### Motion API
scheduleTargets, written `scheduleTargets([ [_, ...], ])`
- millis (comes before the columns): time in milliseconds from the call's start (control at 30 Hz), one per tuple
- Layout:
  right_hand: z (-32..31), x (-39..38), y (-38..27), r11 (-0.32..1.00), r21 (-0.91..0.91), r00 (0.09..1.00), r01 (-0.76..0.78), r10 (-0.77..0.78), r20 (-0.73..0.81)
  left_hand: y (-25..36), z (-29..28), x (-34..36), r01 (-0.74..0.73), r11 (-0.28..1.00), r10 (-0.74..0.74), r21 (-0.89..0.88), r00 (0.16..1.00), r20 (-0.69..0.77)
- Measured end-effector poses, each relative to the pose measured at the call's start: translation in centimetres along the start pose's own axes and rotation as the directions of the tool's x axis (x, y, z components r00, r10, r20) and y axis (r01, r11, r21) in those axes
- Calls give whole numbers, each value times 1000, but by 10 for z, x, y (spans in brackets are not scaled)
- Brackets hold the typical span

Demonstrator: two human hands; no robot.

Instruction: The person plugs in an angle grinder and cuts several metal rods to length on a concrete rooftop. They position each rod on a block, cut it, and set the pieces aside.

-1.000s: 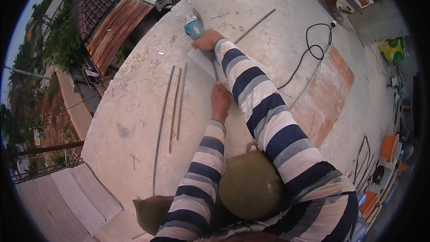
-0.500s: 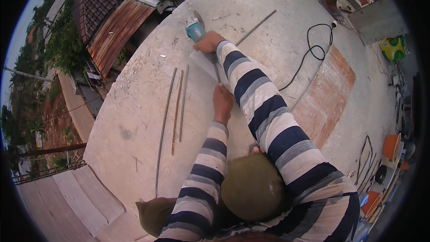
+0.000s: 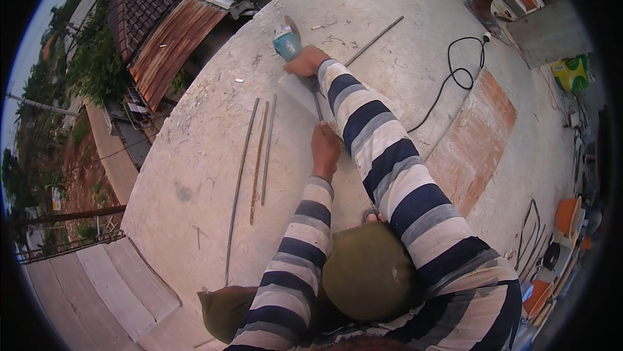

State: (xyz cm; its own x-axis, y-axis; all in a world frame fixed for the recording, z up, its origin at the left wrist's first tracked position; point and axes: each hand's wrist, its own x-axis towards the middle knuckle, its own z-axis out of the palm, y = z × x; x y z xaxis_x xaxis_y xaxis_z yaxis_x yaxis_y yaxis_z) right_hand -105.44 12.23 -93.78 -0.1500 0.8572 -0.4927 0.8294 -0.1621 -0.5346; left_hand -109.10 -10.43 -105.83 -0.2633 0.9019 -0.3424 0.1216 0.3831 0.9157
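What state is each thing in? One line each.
Right hand: closed around the grinder.
Left hand: closed on a rod.
Grinder: held, disc exposed; spinning or stopped, can't tell.
Held rod: upper part hidden by right hand and arm.
Rusty rod: lying between two grey rods.
Black cord: loosely looped on the floor; powered or not, unclear.
Reddish board: flat, smeared whitish.

L hand [image 3: 326, 150] has rm leftward till 3 rods [image 3: 259, 162]; R sleeve [image 3: 394, 156] blocks rt.

Rusty roof sheet [image 3: 174, 49] beside dark tiles [image 3: 152, 3]
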Motion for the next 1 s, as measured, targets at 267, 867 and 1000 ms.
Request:
scheduleTargets([
  [267,-1,-5,-3,1000,-7,1000,-29,29,2,-3,-3,4,41,997,-44,59,997,59],
  [867,1,-3,-2,1000,-6,1000,-8,8,-24,2,1,0,-17,1000,17,-3,1000,-9],
  [1000,1,2,1,1000,-19,1000,11,-11,-21,4,1,-1,-10,1000,10,3,1000,-2],
])
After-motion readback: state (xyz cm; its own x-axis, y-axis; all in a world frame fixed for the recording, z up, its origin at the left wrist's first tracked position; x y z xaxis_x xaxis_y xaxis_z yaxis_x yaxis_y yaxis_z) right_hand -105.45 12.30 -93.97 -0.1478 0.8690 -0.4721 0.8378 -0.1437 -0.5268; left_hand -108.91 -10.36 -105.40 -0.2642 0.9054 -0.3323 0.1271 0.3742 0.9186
